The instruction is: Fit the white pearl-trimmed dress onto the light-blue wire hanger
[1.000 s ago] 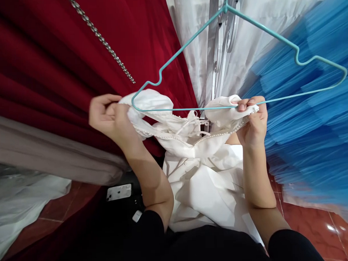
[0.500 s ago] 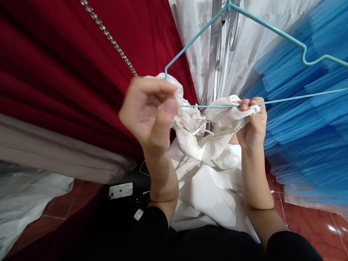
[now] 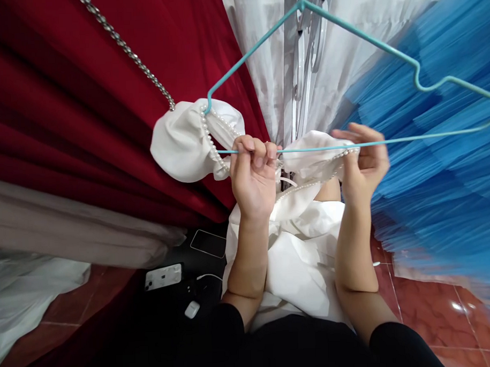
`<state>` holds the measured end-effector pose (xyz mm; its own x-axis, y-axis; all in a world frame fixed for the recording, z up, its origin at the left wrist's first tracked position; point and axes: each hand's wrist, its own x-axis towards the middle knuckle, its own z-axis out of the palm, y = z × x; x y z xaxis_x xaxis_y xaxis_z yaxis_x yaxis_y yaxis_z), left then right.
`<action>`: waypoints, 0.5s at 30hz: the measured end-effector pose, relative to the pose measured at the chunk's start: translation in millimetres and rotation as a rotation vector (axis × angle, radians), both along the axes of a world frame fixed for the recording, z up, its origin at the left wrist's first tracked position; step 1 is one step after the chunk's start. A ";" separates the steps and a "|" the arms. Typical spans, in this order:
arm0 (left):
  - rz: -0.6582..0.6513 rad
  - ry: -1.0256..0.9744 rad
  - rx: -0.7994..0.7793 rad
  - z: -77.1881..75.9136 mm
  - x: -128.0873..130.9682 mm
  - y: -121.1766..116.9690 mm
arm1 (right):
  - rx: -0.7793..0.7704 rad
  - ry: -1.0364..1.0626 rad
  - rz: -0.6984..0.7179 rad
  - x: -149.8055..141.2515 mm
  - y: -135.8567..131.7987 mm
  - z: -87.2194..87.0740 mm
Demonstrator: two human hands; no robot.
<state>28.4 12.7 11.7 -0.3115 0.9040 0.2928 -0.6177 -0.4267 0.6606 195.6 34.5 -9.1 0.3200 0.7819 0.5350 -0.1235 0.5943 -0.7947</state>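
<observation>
1. Red cloth (image 3: pixel 208 51) fills the upper left, white cloth (image 3: pixel 257 60) hangs at top centre, and blue tulle (image 3: pixel 433 166) crowds the right edge; red floor tiles (image 3: pixel 426 316) show at lower right.

2. At the heart of it, a pale blue hanger (image 3: pixel 302 5) spans the upper frame, and a white dress (image 3: pixel 291 257) spills from centre frame towards the bottom.

3. Over to the left hand (image 3: pixel 253 172), dead centre: its fingers are curled over the hanger's lower bar, a clear grip on it.

4. Now the right hand (image 3: pixel 365 160), right of centre: thumb by the beaded neckline, fingers raised and blurred around the bar; whether that grip is firm or loose, I cannot tell.

5. Look at the sides! One puffy sleeve (image 3: pixel 179 145) already sits over the hanger's left end, while the other sleeve (image 3: pixel 308 162) bunches behind the bar, between the hands.

6. Here's the key line: the bar's long axis runs almost level, its uncovered end well out to the right, and the right hand is the nearer one to it.
</observation>
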 end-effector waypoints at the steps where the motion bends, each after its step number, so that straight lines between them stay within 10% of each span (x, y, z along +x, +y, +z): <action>1: 0.019 0.017 0.004 1.6 -2.2 -1.8 | 0.015 -0.051 -0.144 12.3 0.7 2.5; 6: 0.044 0.097 0.044 1.3 -15.0 -5.5 | 0.128 -0.195 -0.543 82.2 10.8 23.6; 15: 0.112 0.106 0.060 6.1 -11.5 -2.8 | 0.174 -0.522 -0.371 81.4 19.2 88.1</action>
<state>16.8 9.8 17.9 -0.3742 0.8451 0.3819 -0.4922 -0.5300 0.6905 277.0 53.7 79.0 0.2164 0.5576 0.8014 0.4894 0.6483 -0.5833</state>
